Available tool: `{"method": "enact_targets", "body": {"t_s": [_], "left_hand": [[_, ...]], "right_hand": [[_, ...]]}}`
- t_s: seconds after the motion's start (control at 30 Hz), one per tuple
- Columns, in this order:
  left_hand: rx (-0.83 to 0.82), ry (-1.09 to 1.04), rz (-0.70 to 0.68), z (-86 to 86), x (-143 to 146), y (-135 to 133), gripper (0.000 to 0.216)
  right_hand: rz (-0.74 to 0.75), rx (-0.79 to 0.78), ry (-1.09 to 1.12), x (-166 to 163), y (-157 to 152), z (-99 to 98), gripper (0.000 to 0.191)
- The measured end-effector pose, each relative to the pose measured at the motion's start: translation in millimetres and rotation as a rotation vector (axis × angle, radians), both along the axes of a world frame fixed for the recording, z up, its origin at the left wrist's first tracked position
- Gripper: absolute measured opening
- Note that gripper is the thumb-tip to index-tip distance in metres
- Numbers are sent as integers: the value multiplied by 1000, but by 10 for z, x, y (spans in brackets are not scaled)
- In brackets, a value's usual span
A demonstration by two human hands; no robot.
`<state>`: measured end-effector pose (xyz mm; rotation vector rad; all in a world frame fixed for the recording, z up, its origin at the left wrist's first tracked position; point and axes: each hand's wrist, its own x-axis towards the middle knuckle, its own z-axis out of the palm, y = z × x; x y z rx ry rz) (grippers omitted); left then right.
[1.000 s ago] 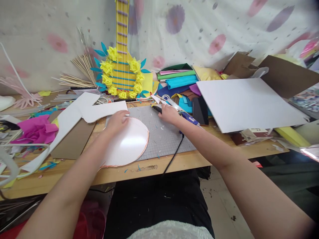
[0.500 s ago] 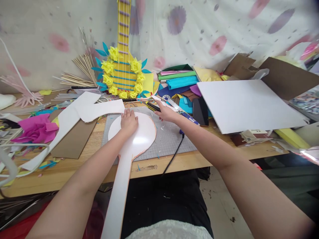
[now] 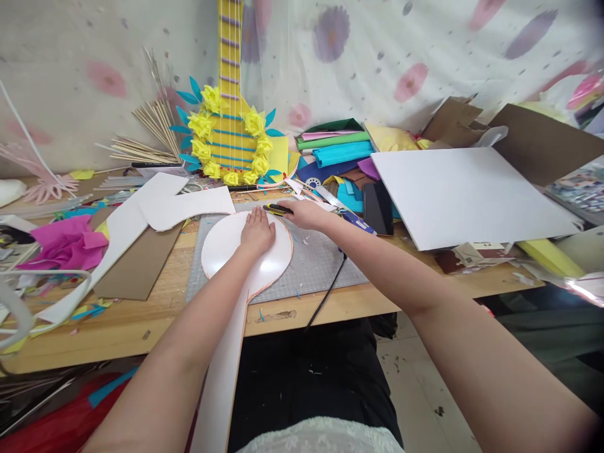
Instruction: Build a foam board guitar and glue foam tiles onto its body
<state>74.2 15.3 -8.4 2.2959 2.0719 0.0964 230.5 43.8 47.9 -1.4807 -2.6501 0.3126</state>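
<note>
Through the head camera I find the white cut-out (image 3: pixel 221 245), a rounded head with a long neck, directly beneath the left hand (image 3: pixel 258 233). Its head lies on the grey cutting mat (image 3: pixel 325 264); its neck passes under the left forearm and overhangs the table (image 3: pixel 160 318) toward the wearer. An orange line marks part of its edge.

The left hand rests palm down and flattened on the head, gripping nothing. The right hand (image 3: pixel 306 214) is closed around a yellow-and-black cutter (image 3: pixel 277 209), whose tip points toward the left fingertips by the far edge of the cut-out. I cannot tell whether the blade touches the board. The hands are near each other but apart.

Left of the left hand I note a white offcut (image 3: pixel 189 206) and a brown board (image 3: pixel 141 264). Beyond both hands stands a yellow guitar-shaped model (image 3: pixel 231 145) ringed with yellow flowers. Right of the right hand lie a dark phone (image 3: pixel 379 211) and, farther out, a large white sheet (image 3: pixel 472 198).
</note>
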Motion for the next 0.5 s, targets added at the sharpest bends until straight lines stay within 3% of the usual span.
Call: {"method": "enact_targets", "body": {"t_s": [0.5], "left_hand": [[-47,10,37,26,17,17,64]], "right_hand": [[30,9,-141,147,-172,93,50]]}}
